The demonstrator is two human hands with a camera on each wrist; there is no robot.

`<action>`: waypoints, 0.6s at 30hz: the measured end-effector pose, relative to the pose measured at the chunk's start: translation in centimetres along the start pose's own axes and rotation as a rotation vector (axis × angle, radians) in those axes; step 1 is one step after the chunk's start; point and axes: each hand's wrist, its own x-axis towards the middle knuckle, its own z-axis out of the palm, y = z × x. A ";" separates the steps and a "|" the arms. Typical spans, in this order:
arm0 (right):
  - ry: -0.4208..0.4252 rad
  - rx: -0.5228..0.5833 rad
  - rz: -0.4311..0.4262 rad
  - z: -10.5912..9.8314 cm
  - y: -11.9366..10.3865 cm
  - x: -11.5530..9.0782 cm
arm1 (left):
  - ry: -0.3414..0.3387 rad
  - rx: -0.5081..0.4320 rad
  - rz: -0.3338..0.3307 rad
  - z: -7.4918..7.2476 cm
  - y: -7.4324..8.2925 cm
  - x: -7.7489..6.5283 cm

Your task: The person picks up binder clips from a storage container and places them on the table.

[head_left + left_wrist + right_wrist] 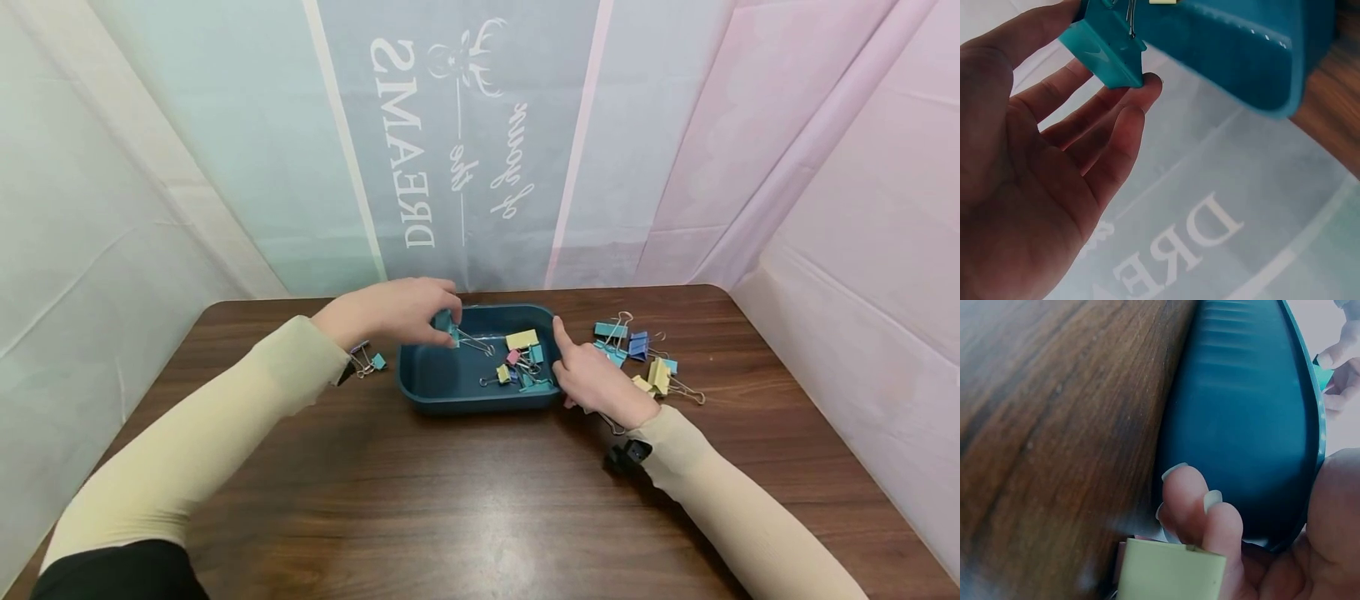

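Observation:
My left hand (401, 312) pinches a teal binder clip (1100, 53) between thumb and fingers, over the left part of a dark blue tray (480, 406). The clip's wire handles point right, into the tray. At the tray's right end, my right hand (600, 379) grips the rim and outer wall, its fingertips (1185, 487) curled low against the end. Inside the tray, toward the right, lie several binder clips, among them a yellow one (521, 340) and a pink one (513, 357). A pale yellow clip (1169, 572) is close to the right fingers.
Right of the tray several more clips lie in a loose group, including a blue one (638, 346) and a yellow one (659, 377). Small clips (367, 361) lie left of the tray, near the left wrist. Cloth (465, 150) hangs behind the wooden table (450, 508).

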 end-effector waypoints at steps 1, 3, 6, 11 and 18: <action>0.002 0.002 -0.002 0.0 0.0 0.0 | 0.012 0.000 0.002 -0.1 -0.3 -0.3; 0.006 0.006 -0.003 0.0 0.1 -0.1 | 0.032 -0.008 0.009 -0.2 -0.8 -1.0; 0.008 0.010 0.004 -0.1 0.1 -0.1 | 0.060 -0.025 -0.004 -0.1 -1.7 -2.1; 0.009 0.011 -0.001 0.0 0.1 -0.1 | 0.095 -0.064 -0.048 0.3 -3.7 -4.4; 0.003 0.017 -0.008 0.1 0.2 -0.1 | 0.139 -0.090 -0.109 1.3 -6.7 -8.4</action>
